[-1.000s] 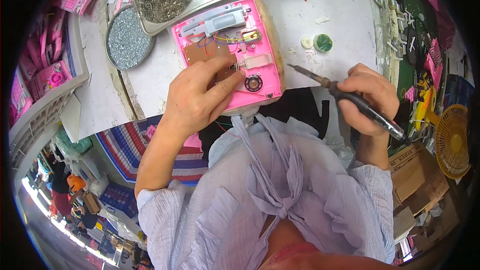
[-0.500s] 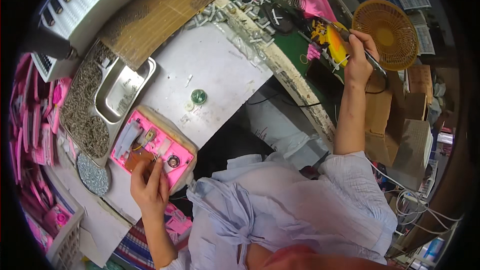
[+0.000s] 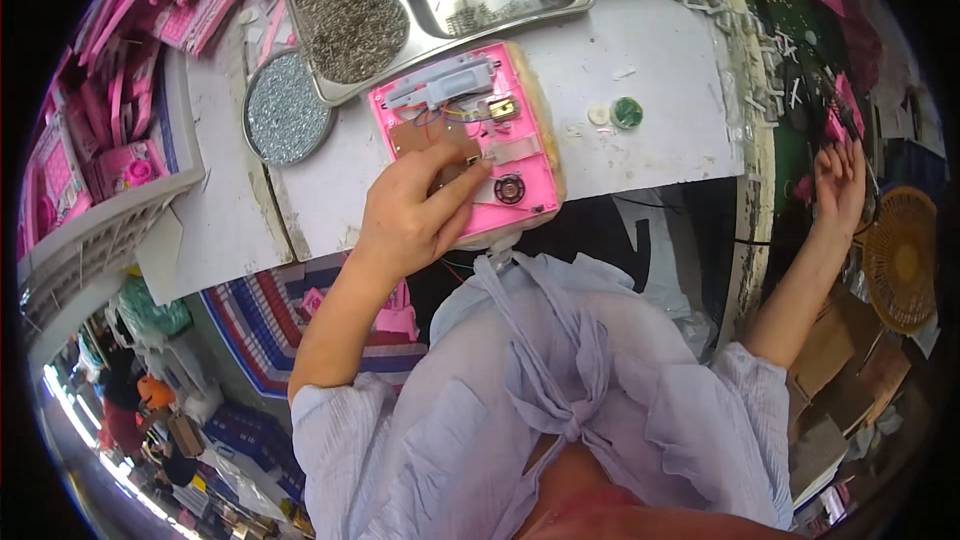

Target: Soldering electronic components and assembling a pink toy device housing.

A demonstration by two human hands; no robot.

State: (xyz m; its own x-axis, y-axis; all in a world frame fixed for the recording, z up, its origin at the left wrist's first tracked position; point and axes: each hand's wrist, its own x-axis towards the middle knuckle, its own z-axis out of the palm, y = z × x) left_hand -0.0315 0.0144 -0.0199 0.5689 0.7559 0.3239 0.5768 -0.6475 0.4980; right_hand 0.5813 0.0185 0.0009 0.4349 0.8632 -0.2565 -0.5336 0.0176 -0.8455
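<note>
1. Board [image 3: 412, 137], brown, sits in pink case [image 3: 542, 168] on bench [image 3: 660, 55]; best held flat.
2. L hand [image 3: 410, 205]: fingertips touch it, pinch unclear.
3. R hand [image 3: 838, 188]: far R nr dark tool [image 3: 848, 118]; can't tell if grasping.

The pink casing [image 3: 541, 180] lies open side up, slightly tilted, just above the middle of the frame, a tan padded edge [image 3: 551, 130] along its right. A long grey part [image 3: 440, 88] spans its top. Below, toward the left, sits a plain brown board [image 3: 415, 135], its lower right partly hidden, with thin blue and yellow wires [image 3: 455, 115] above it. A small metal motor [image 3: 503, 108] is at upper right, a pale translucent piece [image 3: 516, 149] beneath, then a round black speaker [image 3: 510, 189]. The slim dark tool [image 3: 848, 118] at far right is probably a soldering iron.
</note>
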